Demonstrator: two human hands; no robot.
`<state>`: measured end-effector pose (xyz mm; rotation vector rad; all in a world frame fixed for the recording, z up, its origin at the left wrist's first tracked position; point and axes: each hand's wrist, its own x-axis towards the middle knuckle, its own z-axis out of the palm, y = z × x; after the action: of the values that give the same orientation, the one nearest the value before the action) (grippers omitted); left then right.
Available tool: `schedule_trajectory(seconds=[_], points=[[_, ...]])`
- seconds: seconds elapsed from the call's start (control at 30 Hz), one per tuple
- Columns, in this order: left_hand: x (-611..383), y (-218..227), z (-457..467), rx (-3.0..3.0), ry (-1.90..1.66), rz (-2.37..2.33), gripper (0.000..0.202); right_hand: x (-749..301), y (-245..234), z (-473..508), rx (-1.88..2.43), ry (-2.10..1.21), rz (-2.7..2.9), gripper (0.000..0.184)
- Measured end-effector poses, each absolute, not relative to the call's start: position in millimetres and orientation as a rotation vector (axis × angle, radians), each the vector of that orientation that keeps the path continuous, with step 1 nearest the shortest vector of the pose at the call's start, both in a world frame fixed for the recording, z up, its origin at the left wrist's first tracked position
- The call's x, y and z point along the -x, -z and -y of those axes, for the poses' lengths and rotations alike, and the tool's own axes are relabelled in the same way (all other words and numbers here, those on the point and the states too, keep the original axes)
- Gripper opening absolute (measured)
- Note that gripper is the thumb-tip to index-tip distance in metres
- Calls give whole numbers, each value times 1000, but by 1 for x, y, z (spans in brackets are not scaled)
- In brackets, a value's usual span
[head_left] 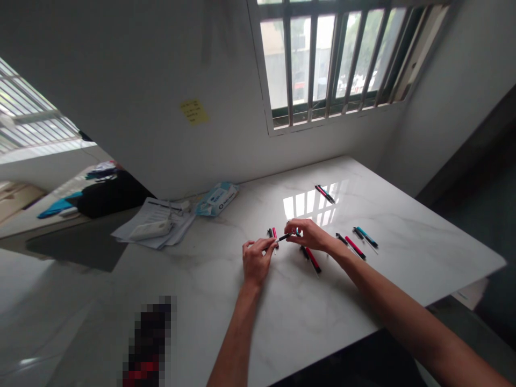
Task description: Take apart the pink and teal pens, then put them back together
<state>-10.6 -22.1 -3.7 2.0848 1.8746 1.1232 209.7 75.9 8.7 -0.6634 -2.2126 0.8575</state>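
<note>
Between my two hands is a slim black pen piece, with a pale section near the left thumb. My left hand is closed around its lower left end. The fingers of my right hand pinch its upper right end; a bit of teal shows by them, too small to make out. Just behind the left hand lie a red pen part and a black one, partly hidden. Below the right hand are a red pen barrel with a black end, a black piece and a thin refill.
To the right lie another red barrel, a teal barrel, black pieces and thin refills. Farther back, pens lie side by side. A wipes packet and papers with a white device are at left. A barred window is above.
</note>
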Motion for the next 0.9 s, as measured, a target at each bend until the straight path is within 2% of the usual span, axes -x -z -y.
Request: schedule_trajectory(seconds=[0.07, 0.17, 0.43, 0.57, 0.73, 0.9], points=[[11, 3, 22, -2084, -1124, -1876, 14, -209, -9, -77, 677, -827, 2227, 18], [10, 1, 22, -2086, -1132, -1866, 12, -209, -9, -77, 734, -777, 2287, 31], [11, 2, 22, -2075, -1127, -1855, 11, -209, -9, -75, 685, -814, 2246, 6], [12, 1, 22, -2044, -1140, -1797, 10, -209, -7, -78, 733, -809, 2255, 7], [8, 0, 23, -1768, -1319, -1596, 13, -205, -10, -74, 650, -828, 2193, 8], [10, -3, 21, -1662, -1448, -1609, 20, -197, -7, -68, 644, -757, 2281, 4]])
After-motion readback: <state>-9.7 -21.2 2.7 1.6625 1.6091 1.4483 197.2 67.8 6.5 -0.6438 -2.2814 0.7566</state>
